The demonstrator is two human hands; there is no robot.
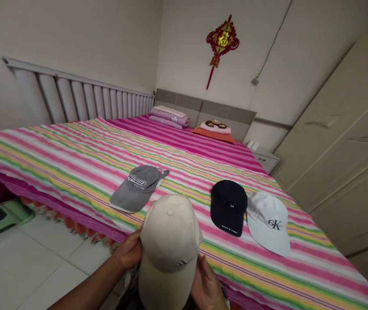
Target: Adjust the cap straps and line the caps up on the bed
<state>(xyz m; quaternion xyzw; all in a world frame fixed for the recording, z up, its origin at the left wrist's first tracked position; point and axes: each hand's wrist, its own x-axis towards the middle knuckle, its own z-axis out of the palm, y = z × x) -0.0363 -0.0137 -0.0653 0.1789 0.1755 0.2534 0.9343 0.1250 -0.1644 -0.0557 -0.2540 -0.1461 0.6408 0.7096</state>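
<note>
I hold a beige baseball cap (169, 245) in front of me at the bed's near edge, its brim pointing toward me. My left hand (129, 252) grips its left side and my right hand (206, 284) grips its right side, fingers closed on the fabric. On the striped bed sheet (74, 159) lie a grey cap (137, 187) to the left, a navy cap (229, 206) to the right, and a white cap (268, 221) touching the navy one.
Folded purple bedding (169, 116) and a pink pillow on an orange cloth (215, 128) sit by the headboard. A tall cream wardrobe (342, 150) stands at right, a nightstand (266, 158) beside the bed. A green stool (3, 215) stands on the tiled floor at left.
</note>
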